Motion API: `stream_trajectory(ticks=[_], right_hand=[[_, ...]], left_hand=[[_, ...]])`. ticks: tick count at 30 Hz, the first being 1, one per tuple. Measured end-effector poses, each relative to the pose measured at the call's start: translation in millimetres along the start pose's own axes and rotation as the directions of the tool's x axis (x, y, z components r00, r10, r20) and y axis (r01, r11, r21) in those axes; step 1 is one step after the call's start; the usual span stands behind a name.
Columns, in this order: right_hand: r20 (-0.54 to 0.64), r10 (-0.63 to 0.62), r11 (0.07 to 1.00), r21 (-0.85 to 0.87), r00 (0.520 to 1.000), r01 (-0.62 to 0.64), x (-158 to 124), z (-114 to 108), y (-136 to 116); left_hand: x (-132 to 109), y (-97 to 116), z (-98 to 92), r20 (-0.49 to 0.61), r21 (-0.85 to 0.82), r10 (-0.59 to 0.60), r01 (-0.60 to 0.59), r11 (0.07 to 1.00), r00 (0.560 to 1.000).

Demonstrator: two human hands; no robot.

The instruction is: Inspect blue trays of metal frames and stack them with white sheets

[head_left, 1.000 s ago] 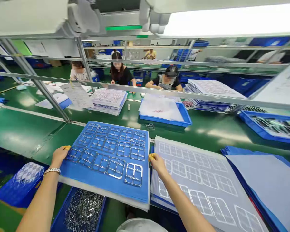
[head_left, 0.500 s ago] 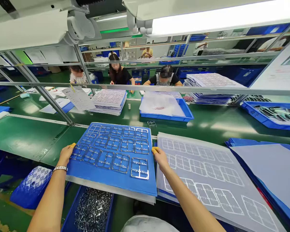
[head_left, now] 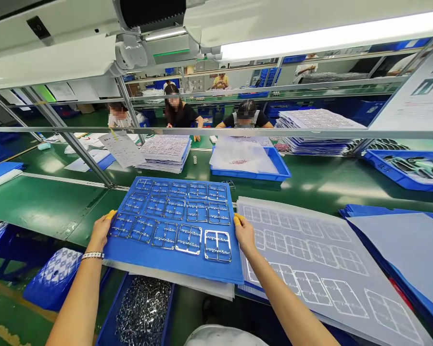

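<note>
Between my hands is a blue sheet (head_left: 151, 262) bearing rows of shiny metal frames (head_left: 188, 239) with fine script-like pieces inside. My left hand (head_left: 101, 231) grips its left edge, and my right hand (head_left: 244, 232) pinches the right edge; yellow covers show on the fingertips of both. A white sheet (head_left: 216, 289) sticks out below the blue one. Just right of it lies a stack (head_left: 310, 226) topped by a translucent sheet, with similar metal frames showing in rows. One loose metal frame (head_left: 230, 184) lies on the bench behind the blue sheet, partly hidden.
Below the bench edge stands a blue bin (head_left: 110, 312) of small metal pieces. Blue and white sheets (head_left: 407, 250) lie at right. Across the green bench (head_left: 321, 187) are a blue tray (head_left: 250, 174), paper stacks (head_left: 166, 154) and several seated people. A metal rail (head_left: 209, 130) crosses ahead.
The blue sheet has shifted slightly right and its far edge has risen a little, covering more of the loose frame. Both hands moved with it, still gripping. The camera view has tilted slightly.
</note>
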State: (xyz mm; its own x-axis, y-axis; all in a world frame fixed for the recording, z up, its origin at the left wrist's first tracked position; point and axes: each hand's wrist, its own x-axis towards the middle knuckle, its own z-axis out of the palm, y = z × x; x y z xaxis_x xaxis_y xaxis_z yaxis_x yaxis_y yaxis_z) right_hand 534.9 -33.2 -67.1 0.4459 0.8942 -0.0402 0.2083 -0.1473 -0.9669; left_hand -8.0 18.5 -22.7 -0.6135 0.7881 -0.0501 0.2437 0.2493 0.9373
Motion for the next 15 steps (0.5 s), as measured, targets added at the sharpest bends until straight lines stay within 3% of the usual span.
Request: stream_trajectory(ticks=[8,15], right_hand=[[-0.049,-0.02,0.998,0.06,0.999,0.023,15.9,-37.2,5.0],[-0.073,-0.033,0.993,0.112,0.997,0.042,26.0,-104.1,10.0]], left_hand=[[-36.8,15.7,15.5,0.1,-0.205,-0.015,0.036,0.978,0.995],[-94.1,36.2,50.4,0.201,-0.297,0.026,0.036,0.954,0.979]])
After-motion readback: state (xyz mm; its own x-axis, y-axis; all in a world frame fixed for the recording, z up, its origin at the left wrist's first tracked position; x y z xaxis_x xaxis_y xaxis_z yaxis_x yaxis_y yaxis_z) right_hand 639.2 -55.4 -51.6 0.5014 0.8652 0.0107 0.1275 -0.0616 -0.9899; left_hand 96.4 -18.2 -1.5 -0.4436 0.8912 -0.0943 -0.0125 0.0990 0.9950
